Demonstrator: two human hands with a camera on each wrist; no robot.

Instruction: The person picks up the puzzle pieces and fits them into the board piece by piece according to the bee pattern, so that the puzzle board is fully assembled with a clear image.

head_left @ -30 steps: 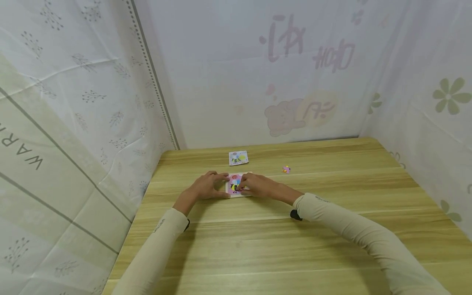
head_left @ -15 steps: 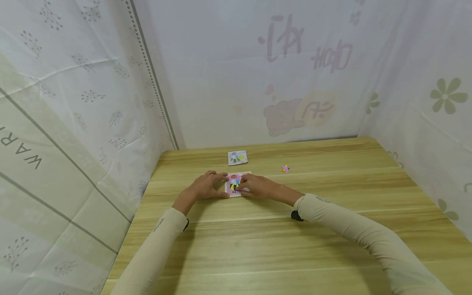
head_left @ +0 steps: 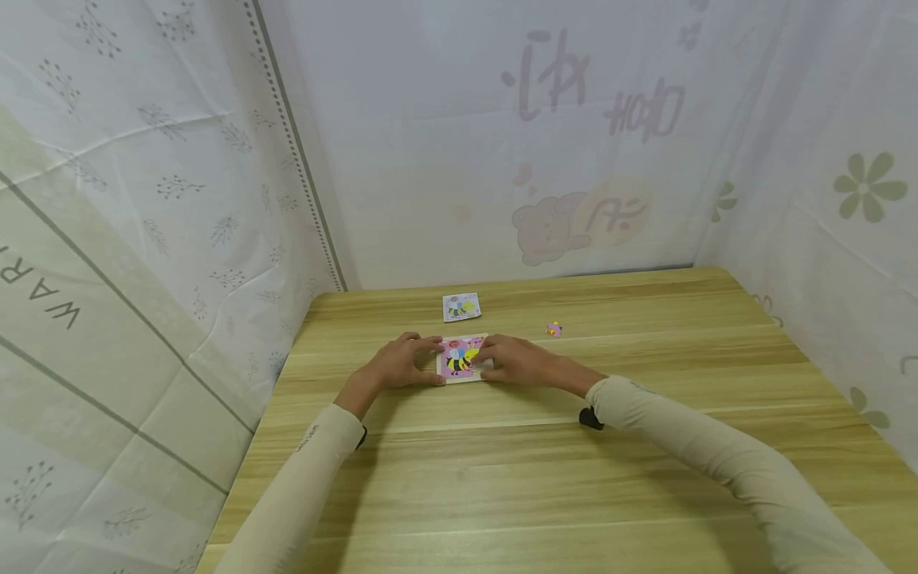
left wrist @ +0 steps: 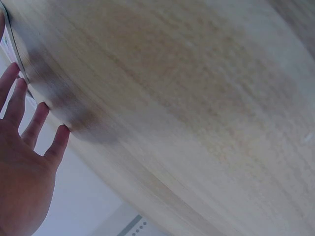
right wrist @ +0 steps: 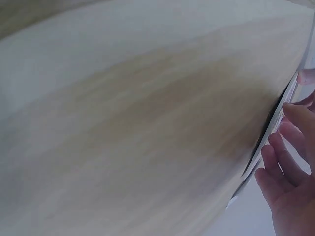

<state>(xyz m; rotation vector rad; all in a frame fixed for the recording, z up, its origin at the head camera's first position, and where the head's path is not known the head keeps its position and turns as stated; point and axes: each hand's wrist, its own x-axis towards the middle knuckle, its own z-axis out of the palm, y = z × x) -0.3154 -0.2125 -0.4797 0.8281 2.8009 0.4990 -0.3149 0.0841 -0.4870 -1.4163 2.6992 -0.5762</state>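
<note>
On the table lies a small square bee jigsaw puzzle (head_left: pixel 456 367) in a pale frame, its picture pink with a yellow and black bee. My left hand (head_left: pixel 399 360) rests at its left edge, thumb by the near corner and fingers by the far one. Those fingers (left wrist: pixel 32 125) look spread and fairly straight in the left wrist view. Over the puzzle's right side, my right hand (head_left: pixel 526 361) touches the bee's head area with a fingertip. In the right wrist view, its thumb (right wrist: pixel 294 112) lies at the board's edge; whether a piece is under the fingertips is hidden.
Behind the puzzle lies a picture card (head_left: pixel 461 307) with a similar bee. To the right is a small pink and yellow puzzle piece or pieces (head_left: pixel 555 328). The wooden table (head_left: pixel 459 478) is bordered by printed curtains (head_left: pixel 430 159) at the back and sides.
My right hand has shifted slightly right, off the bee's middle, so more of the yellow bee shows. My left hand has stayed at the left edge.
</note>
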